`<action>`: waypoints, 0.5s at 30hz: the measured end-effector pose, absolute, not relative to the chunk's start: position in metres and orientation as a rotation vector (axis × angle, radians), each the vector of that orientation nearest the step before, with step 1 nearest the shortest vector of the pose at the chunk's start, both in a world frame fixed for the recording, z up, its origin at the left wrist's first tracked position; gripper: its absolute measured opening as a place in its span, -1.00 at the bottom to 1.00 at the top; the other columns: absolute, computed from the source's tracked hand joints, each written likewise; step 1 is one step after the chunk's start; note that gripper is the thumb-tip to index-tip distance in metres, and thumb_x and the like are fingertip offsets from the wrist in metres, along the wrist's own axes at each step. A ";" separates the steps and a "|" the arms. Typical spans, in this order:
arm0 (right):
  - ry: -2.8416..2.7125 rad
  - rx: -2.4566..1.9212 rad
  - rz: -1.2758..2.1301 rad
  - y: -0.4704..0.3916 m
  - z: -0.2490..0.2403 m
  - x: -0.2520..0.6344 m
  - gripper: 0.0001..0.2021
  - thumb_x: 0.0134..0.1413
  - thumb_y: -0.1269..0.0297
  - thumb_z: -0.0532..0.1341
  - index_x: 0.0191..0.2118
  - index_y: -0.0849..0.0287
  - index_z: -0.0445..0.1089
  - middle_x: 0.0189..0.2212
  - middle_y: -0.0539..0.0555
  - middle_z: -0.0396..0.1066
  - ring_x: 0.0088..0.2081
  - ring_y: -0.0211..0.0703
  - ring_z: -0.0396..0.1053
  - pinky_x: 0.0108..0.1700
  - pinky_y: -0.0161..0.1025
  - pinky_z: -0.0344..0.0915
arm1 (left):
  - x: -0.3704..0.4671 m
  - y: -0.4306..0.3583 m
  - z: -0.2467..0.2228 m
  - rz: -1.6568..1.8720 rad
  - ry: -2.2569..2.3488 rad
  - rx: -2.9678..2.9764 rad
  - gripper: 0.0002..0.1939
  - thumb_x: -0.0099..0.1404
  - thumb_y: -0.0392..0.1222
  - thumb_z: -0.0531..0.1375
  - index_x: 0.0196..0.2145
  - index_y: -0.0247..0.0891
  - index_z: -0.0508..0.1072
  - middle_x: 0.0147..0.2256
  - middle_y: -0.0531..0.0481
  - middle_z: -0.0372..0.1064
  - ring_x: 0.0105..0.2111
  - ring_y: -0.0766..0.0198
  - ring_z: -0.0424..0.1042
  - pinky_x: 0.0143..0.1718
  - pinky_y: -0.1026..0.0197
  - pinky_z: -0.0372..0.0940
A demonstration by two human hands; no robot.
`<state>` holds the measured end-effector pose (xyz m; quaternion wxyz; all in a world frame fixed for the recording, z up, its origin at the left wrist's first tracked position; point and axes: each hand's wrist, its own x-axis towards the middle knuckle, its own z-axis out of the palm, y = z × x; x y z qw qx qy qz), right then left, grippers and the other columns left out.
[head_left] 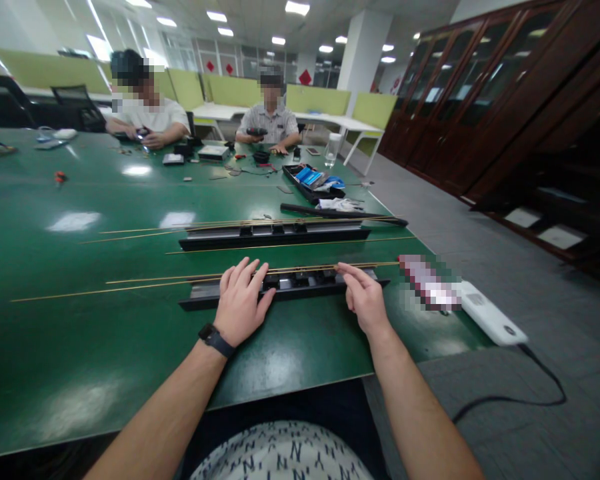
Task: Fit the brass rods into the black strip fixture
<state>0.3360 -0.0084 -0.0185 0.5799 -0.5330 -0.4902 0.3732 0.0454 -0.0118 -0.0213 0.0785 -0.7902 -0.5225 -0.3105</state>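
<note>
A long black channel-shaped rail lies crosswise on the green table in front of me, with several black blocks inside it. Thin golden rods run along its far side and stick out past its left end. My left hand rests across the left half of the rail, fingers stretched out over the rods. At the right half, my right hand has thumb and index finger pinched at a golden rod; its exact contact is too small to see. Beyond lies a similar black rail with more golden rods over it.
A phone and a white power bank-like device with a black cable sit at the table's right edge. Farther back are a black tray, white gloves and a black tube. Two people sit across the table.
</note>
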 end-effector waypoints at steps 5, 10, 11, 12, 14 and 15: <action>-0.993 -1.271 0.766 -0.005 -0.019 0.338 -0.54 0.14 0.01 0.32 0.04 0.22 0.59 -0.08 0.22 0.63 -0.70 -0.45 0.14 -0.72 -0.34 -0.02 | 0.045 -0.012 -0.021 -0.926 -1.564 -2.368 -0.45 0.50 -0.01 0.11 0.34 -0.24 0.34 0.30 -0.30 0.35 0.41 -0.15 0.17 0.40 -0.24 0.02; -0.967 -1.260 0.752 -0.004 -0.019 0.339 -0.54 0.13 -0.04 0.33 0.01 0.19 0.58 -0.06 0.20 0.62 -0.70 -0.45 0.14 -0.72 -0.35 0.00 | 0.046 -0.012 -0.021 -0.928 -1.567 -2.368 -0.46 0.50 -0.01 0.11 0.34 -0.22 0.34 0.30 -0.28 0.35 0.40 -0.15 0.18 0.40 -0.25 0.03; -0.986 -1.253 0.765 -0.005 -0.018 0.338 -0.54 0.13 -0.04 0.33 0.02 0.18 0.58 -0.06 0.20 0.62 -0.70 -0.45 0.14 -0.71 -0.35 0.00 | 0.046 -0.012 -0.021 -0.926 -1.567 -2.367 -0.46 0.50 0.00 0.11 0.34 -0.22 0.35 0.30 -0.28 0.36 0.40 -0.15 0.18 0.40 -0.25 0.03; -1.009 -1.244 0.781 -0.005 -0.018 0.338 -0.55 0.14 -0.04 0.34 0.02 0.17 0.58 -0.06 0.20 0.62 -0.70 -0.46 0.14 -0.71 -0.35 0.01 | 0.046 -0.012 -0.021 -0.924 -1.568 -2.364 -0.46 0.50 0.00 0.11 0.34 -0.23 0.35 0.29 -0.28 0.36 0.40 -0.15 0.18 0.40 -0.24 0.03; -1.062 -1.222 0.820 -0.007 -0.017 0.337 -0.57 0.15 -0.03 0.34 0.02 0.16 0.58 -0.04 0.19 0.62 -0.70 -0.46 0.14 -0.71 -0.35 0.01 | 0.046 -0.012 -0.020 -0.918 -1.569 -2.361 -0.47 0.51 0.00 0.11 0.33 -0.24 0.35 0.30 -0.28 0.36 0.40 -0.14 0.18 0.40 -0.23 0.02; -1.087 -1.213 0.840 -0.008 -0.017 0.337 -0.57 0.16 -0.01 0.34 0.02 0.16 0.58 -0.03 0.19 0.61 -0.70 -0.47 0.14 -0.71 -0.35 0.00 | 0.046 -0.012 -0.020 -0.915 -1.568 -2.360 -0.47 0.51 0.00 0.10 0.33 -0.25 0.35 0.30 -0.28 0.35 0.40 -0.14 0.18 0.40 -0.23 0.02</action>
